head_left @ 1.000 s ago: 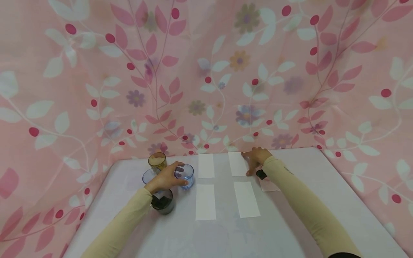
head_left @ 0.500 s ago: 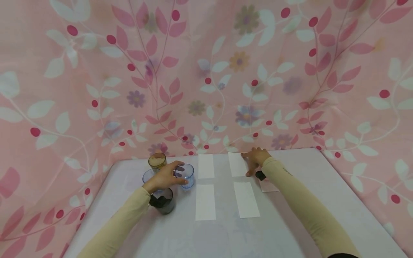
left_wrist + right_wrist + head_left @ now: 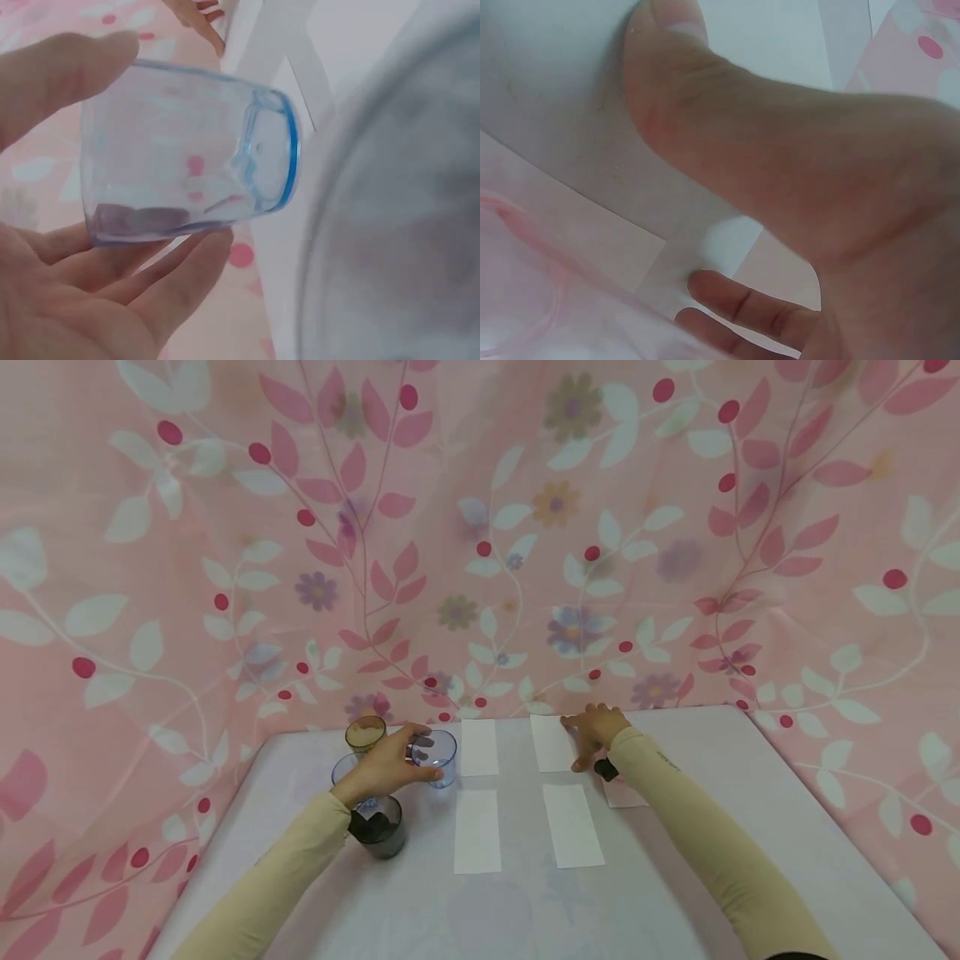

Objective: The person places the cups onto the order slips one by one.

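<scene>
My left hand (image 3: 382,767) grips a light blue glass (image 3: 442,766) by its sides. In the left wrist view the thumb lies on one side of the glass (image 3: 180,142) and the fingers on the other. My right hand (image 3: 596,729) rests with spread fingers at the right edge of the far right white card (image 3: 550,745). In the right wrist view its thumb touches the white surface, and a pink glass (image 3: 521,270) stands close by. My right forearm largely hides that glass in the head view; a pink card (image 3: 626,795) shows beneath the arm.
Around my left wrist stand an amber glass (image 3: 365,735), another blue-rimmed glass (image 3: 343,771) and a smoky grey glass (image 3: 388,837). More white cards lie mid-table: far left (image 3: 479,747), near left (image 3: 477,832) and near right (image 3: 573,827). A floral curtain (image 3: 480,568) hangs behind.
The light blue glass has moved up and slightly right in the head view, held in my left hand. My right hand has stayed in place.
</scene>
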`<state>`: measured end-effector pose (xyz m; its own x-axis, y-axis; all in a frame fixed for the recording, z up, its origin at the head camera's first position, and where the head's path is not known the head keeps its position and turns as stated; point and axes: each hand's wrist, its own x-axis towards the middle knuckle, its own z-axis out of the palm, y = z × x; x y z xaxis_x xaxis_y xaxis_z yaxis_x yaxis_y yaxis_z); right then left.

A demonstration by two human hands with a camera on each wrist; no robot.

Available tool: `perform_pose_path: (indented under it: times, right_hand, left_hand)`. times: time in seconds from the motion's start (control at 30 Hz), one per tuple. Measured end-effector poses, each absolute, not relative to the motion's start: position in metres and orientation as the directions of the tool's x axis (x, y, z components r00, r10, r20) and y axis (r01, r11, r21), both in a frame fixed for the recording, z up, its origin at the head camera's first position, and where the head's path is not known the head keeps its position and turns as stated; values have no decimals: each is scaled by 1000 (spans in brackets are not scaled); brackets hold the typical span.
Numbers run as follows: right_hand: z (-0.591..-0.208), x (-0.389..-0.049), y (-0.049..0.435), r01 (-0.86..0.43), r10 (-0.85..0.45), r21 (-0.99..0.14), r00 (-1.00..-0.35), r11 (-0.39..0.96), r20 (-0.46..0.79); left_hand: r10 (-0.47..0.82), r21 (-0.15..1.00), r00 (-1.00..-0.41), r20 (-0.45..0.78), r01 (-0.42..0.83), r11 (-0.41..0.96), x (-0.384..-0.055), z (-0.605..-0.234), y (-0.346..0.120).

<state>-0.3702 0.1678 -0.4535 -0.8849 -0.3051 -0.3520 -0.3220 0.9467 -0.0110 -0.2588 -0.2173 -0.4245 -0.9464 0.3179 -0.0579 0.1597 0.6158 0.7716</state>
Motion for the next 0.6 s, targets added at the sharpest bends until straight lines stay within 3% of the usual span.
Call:
perform_pose_path:
  times: [0.27,0.6]
  right_hand:
    - [-454,-370,167,-325,-301,10,-888,946,-347]
    - [-453,-368,167,-329,-304,17,-890,944,-340]
  left_hand:
    - [273,762,-962,1,177,622,-259,-414,-193]
    - [300,824,-952,61,218,524,-272,-402,-165]
